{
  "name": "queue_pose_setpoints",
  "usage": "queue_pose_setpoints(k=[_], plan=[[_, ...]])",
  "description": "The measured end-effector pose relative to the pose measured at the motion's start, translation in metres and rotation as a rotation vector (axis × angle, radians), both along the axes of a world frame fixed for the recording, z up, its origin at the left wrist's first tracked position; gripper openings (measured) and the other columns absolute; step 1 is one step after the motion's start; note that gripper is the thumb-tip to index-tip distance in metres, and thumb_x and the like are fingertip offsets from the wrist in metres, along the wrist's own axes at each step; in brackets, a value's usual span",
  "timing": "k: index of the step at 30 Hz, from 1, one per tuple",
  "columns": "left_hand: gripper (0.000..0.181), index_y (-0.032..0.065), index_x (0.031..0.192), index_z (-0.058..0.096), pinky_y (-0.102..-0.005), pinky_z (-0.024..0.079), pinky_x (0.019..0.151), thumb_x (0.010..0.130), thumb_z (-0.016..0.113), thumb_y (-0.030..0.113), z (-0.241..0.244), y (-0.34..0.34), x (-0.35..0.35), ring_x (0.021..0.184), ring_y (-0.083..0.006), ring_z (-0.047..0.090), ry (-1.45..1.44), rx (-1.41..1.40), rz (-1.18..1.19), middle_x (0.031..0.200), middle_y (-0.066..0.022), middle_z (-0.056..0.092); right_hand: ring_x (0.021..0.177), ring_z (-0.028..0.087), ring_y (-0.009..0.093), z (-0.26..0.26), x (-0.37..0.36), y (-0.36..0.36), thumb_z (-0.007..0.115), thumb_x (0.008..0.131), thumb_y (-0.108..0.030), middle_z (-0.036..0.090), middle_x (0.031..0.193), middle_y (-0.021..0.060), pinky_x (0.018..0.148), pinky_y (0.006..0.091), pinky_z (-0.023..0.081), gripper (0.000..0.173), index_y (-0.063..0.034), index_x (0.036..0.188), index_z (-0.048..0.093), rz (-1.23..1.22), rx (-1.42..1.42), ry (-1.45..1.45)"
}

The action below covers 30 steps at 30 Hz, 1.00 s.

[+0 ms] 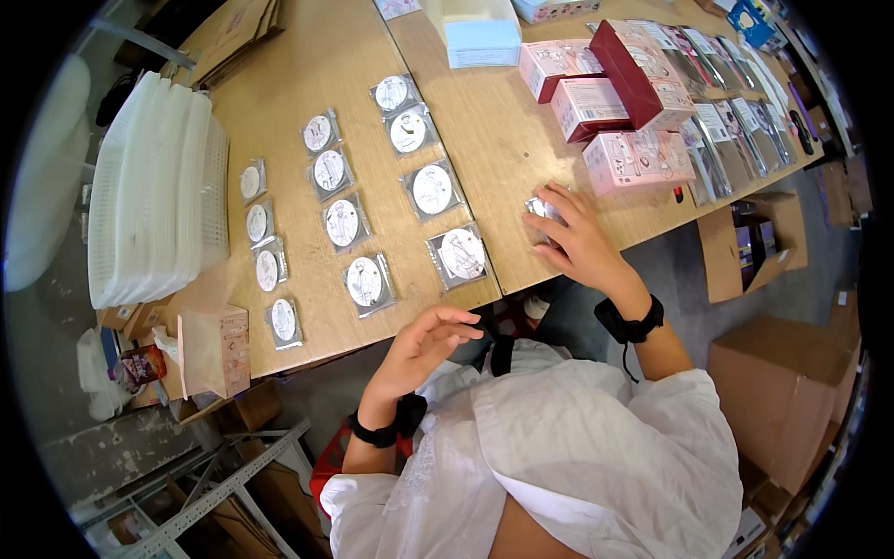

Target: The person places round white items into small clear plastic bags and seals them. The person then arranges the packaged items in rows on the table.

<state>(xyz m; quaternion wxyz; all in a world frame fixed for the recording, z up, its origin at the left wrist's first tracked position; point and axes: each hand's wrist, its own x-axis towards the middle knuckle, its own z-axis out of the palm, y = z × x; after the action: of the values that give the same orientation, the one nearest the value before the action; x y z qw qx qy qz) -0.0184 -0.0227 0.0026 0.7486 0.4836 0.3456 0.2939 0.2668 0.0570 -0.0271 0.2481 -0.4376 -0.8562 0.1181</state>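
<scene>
Round badges with line drawings, each in a transparent plastic sleeve, lie in three columns on the wooden table [517,154]. The nearest one of the right column [462,253] and that of the middle column [365,281] are closest to my left hand [426,349]. That hand hovers off the table's front edge, fingers curved and nothing in them. On the table's right part, my right hand [576,237] has its fingers and thumb around a small plastic-wrapped item [539,207], mostly covered by the hand. Whether it is one badge or a stack is hidden.
Pink printed boxes [639,162], one stacked askew, stand beyond my right hand. Flat plastic-sleeved packets [712,126] lie in rows farther right. A light-blue box [482,43] sits at the back. White plastic baskets [160,189] are nested at left, with an upright pink box [216,349] nearer me.
</scene>
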Motion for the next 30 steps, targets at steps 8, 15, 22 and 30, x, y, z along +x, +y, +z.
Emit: queue_pose_setpoints(k=[8, 15, 22, 30], plan=[[0.026, -0.0018, 0.116, 0.045, -0.0331, 0.041, 0.092, 0.09, 0.042, -0.001, -0.006, -0.003, -0.013, 0.109, -0.0223, 0.053, 0.065, 0.031, 0.129, 0.119, -0.0123, 0.051, 0.121, 0.037, 0.037, 0.002, -0.002, -0.001, 0.069, 0.069, -0.011, 0.042, 0.128, 0.0166, 0.098, 0.0457, 0.032, 0.042, -0.0074, 0.11, 0.058, -0.001, -0.042, 0.036], [0.03, 0.0005, 0.117, 0.047, -0.0331, 0.041, 0.092, 0.088, 0.042, -0.005, -0.013, -0.007, -0.022, 0.108, -0.0221, 0.053, 0.062, 0.151, 0.303, 0.123, -0.0117, 0.047, 0.122, 0.035, 0.038, 0.008, -0.006, -0.005, 0.068, 0.07, -0.012, 0.04, 0.131, 0.0177, 0.098, 0.047, 0.029, 0.044, -0.0081, 0.112, 0.057, -0.007, -0.01, 0.022], [0.041, 0.0089, 0.119, 0.05, -0.0537, 0.03, 0.097, 0.08, 0.06, 0.014, 0.004, 0.023, -0.028, 0.123, -0.0357, 0.035, 1.101, 0.932, 0.367, 0.133, -0.0152, 0.038, 0.124, 0.033, 0.039, 0.013, -0.007, -0.013, 0.068, 0.071, -0.015, 0.039, 0.133, 0.0182, 0.1, 0.0496, 0.025, 0.048, -0.01, 0.117, 0.056, -0.041, 0.071, -0.034], [0.05, 0.0143, 0.131, 0.042, -0.0573, 0.021, 0.101, 0.084, 0.053, 0.029, -0.024, 0.051, -0.026, 0.132, -0.0354, 0.021, 1.517, 0.994, 0.272, 0.141, -0.0131, 0.029, 0.126, 0.032, 0.037, 0.009, -0.009, -0.01, 0.065, 0.074, -0.02, 0.039, 0.135, 0.0156, 0.099, 0.0545, 0.021, 0.046, -0.0096, 0.118, 0.055, -0.064, 0.05, -0.085]])
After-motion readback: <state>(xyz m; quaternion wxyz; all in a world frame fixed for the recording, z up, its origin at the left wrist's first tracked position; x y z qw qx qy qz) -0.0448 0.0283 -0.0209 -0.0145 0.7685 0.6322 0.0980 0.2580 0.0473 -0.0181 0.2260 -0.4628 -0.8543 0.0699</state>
